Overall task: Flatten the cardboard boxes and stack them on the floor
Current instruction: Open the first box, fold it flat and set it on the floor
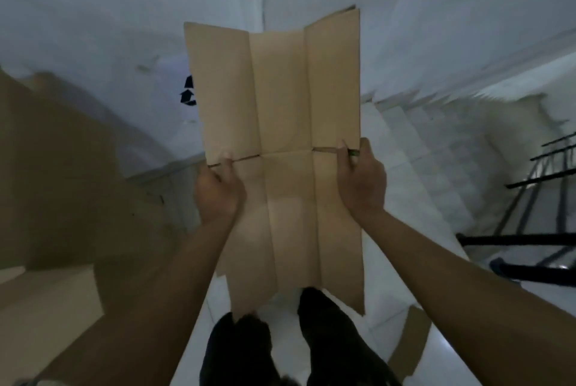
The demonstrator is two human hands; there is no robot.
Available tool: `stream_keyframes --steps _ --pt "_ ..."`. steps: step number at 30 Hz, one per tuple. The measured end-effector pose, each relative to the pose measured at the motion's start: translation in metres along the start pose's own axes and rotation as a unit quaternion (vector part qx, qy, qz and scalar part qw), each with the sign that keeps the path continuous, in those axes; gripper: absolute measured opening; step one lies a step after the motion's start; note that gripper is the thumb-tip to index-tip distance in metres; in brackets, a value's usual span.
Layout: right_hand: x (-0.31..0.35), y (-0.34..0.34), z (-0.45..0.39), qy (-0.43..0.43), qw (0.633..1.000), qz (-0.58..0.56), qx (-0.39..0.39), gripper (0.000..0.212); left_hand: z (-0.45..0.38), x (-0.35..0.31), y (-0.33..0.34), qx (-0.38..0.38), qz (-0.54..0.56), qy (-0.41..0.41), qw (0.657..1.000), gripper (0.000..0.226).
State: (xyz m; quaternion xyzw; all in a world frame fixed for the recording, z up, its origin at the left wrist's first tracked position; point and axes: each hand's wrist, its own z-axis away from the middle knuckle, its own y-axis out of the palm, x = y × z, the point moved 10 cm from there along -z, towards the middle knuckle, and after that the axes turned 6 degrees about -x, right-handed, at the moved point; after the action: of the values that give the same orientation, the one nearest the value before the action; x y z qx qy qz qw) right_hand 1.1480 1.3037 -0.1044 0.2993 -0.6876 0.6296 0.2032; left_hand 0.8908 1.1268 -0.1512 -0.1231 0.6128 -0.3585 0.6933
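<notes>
One flattened cardboard box (pixel 280 148) is hanging upright before the person, its long axis running floor to ceiling. The left hand (pixel 218 195) and right hand (pixel 361 179) are each pinching a side edge, fingers curled. More cardboard (pixel 46 198) is lying left; a staircase (pixel 436 151) and black railing (pixel 530 229) are crowding the right.

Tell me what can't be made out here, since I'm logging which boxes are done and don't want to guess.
- Head view: the black printed mark on the wall side is half covered by the flattened cardboard box.
- The fingers of the left hand and right hand are behind the sheet.
- The cardboard boxes at left are blurred and cut by the frame edge.
- The cardboard piece on the floor is partly behind the right arm.
</notes>
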Motion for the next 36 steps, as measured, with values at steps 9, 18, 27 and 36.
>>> stream_keyframes --steps 9,18,27,36 --pt "-0.110 0.213 -0.019 0.007 0.988 -0.023 0.152 0.038 -0.080 0.183 0.100 -0.053 -0.011 -0.112 0.992 0.058" --pt "-0.224 0.441 0.018 0.019 0.976 -0.004 0.219 0.035 -0.167 0.374 0.202 -0.087 -0.059 -0.146 0.984 0.066" --pt "-0.295 0.617 0.066 0.022 0.960 -0.033 0.279 0.035 -0.238 0.527 0.250 -0.076 -0.081 -0.151 0.982 0.052" --pt "-0.315 0.701 0.035 0.002 0.965 0.008 0.263 0.036 -0.308 0.572 0.303 -0.100 -0.101 -0.102 0.985 0.042"
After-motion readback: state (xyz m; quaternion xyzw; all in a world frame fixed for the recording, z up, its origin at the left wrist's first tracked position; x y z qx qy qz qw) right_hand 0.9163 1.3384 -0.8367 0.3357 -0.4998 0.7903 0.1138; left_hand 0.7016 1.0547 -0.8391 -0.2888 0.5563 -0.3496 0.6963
